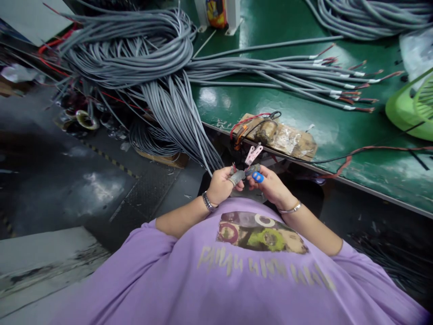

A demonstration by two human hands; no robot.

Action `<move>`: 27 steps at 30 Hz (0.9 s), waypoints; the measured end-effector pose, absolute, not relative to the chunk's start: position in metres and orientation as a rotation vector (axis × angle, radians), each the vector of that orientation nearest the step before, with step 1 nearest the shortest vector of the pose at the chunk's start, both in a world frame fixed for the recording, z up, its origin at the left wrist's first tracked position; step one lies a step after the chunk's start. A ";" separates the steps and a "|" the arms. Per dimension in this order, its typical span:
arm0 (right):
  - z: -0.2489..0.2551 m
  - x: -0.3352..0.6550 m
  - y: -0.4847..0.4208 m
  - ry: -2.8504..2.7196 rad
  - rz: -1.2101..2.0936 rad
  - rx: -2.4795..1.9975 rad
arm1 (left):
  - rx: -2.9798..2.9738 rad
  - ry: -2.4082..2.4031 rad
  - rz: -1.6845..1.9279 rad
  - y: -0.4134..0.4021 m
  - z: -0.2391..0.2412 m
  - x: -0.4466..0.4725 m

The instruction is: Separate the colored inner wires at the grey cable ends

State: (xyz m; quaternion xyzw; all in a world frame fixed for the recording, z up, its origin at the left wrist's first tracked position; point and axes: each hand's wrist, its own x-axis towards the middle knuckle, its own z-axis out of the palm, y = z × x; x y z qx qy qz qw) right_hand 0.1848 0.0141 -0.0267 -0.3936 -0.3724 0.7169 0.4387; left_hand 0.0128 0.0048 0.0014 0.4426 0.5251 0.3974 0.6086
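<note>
My left hand (223, 184) is closed in a pinch, its thumb wrapped in grey tape. Fine reddish wire ends (233, 167) poke out at its fingertips. Close beside it, almost touching, my right hand (267, 183) pinches too, with a blue wrap on the thumb and a dark grey wrap on a finger. Thin wire seems to pass between the fingertips, but the fingers mostly hide it. Grey cables (194, 122) hang off the bench and run down beside my left hand. Just beyond the fingers is a pale pink clip (253, 154) at the bench edge.
Coiled grey cable (128, 49) lies across the green bench (223, 101), with stripped, white-banded ends (348, 85) to the right. A worn wooden block (287, 137) with red and black leads sits at the edge. Farther right are a green fan (412, 106) and another cable coil (375, 18).
</note>
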 end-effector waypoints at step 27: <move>-0.018 0.181 0.013 -0.653 1.820 -0.927 | 0.899 1.087 0.944 -0.002 -0.008 0.012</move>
